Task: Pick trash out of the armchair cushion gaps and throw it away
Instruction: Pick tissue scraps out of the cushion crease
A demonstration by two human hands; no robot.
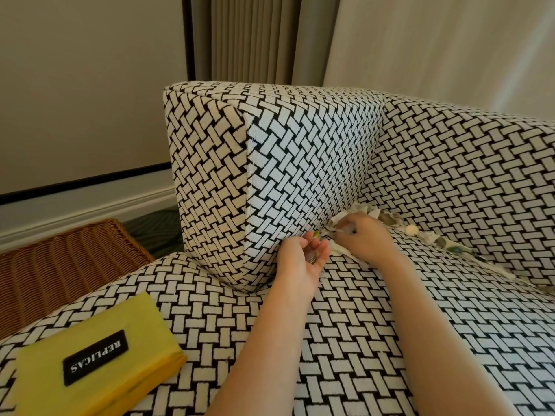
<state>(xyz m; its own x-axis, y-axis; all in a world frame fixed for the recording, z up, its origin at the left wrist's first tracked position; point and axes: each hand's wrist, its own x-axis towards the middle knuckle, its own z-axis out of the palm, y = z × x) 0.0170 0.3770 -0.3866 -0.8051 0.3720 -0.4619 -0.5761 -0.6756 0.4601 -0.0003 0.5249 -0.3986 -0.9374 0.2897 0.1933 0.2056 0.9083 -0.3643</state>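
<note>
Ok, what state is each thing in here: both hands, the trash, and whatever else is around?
left hand: palm up, cupped round small pieces
right hand: pinches crumpled paper at the cushion gap
remaining trash: wedged along the gap at the chair back
yellow REPLICAS item: lies flat on the seat cushion
wicker basket: on the floor, inside not visible

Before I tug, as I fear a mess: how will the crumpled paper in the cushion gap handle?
The crumpled paper looks thin and creased, so probably light and floppy. Wedged in with small bits beside it, it may tear or scatter them.
</note>
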